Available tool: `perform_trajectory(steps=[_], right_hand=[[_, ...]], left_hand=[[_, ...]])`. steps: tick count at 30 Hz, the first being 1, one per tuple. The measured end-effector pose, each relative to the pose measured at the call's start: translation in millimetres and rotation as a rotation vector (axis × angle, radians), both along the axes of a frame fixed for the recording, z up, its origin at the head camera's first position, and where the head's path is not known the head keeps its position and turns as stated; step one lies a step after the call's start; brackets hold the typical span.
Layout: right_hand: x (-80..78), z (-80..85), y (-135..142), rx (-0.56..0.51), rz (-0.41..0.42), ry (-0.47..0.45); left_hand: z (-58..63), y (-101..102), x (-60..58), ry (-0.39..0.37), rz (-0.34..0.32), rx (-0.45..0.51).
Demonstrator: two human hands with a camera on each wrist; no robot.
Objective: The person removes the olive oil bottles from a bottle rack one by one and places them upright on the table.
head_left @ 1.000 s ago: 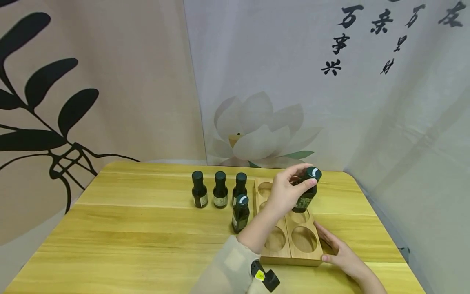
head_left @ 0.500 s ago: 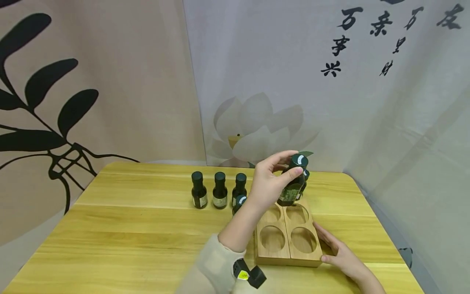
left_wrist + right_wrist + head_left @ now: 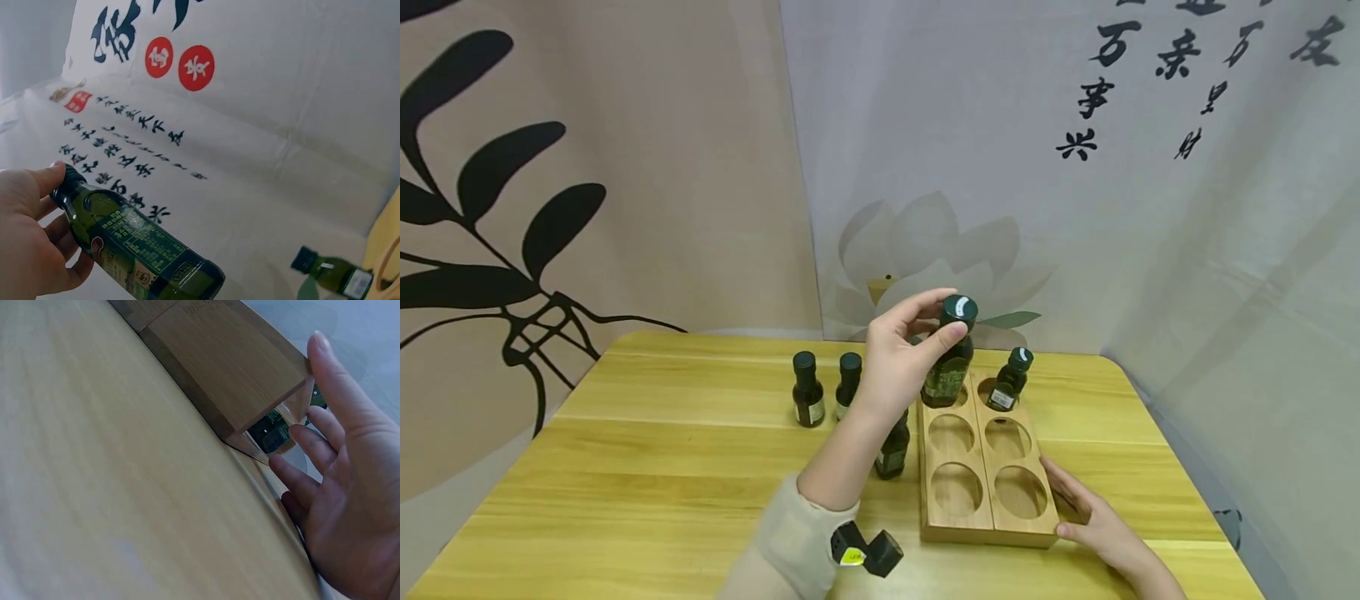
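Resting the right hand (image 3: 1090, 512) loosely against the wooden rack (image 3: 988, 517). Grasping the glass bottle (image 3: 945, 379) by its neck with the left hand (image 3: 898, 350), over the rack's far end; probably being stiff, slick, breakable, best being gripped there. Seeing 1 seated bottle (image 3: 1009, 383) in the rack, 3 others (image 3: 808, 392) on the table (image 3: 647, 467), perhaps missing another behind the left hand.

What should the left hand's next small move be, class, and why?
Probably lower the held bottle into the far-left hole: the left hand appears to hold it above there, another bottle sits in the far-right hole, and the right hand touches the wooden holder.
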State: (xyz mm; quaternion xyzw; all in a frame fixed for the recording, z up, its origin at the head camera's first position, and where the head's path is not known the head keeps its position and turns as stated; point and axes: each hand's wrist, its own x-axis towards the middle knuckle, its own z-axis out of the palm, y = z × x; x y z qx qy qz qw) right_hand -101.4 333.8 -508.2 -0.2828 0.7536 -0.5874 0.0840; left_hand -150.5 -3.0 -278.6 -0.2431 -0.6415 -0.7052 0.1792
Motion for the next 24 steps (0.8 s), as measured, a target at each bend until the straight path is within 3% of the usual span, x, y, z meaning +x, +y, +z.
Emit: perform_trajectory(steps=[12, 24], right_hand=[[-0.1, 1.9, -0.1, 0.003, -0.009, -0.032], [-0.2, 2.3, -0.8, -0.015, 0.011, -0.026]], left_hand=[[5.5, -40.4, 5.2, 0.019, 0.061, 0.010], [-4.4, -66.9, 10.6, -0.008, 0.133, -0.022]])
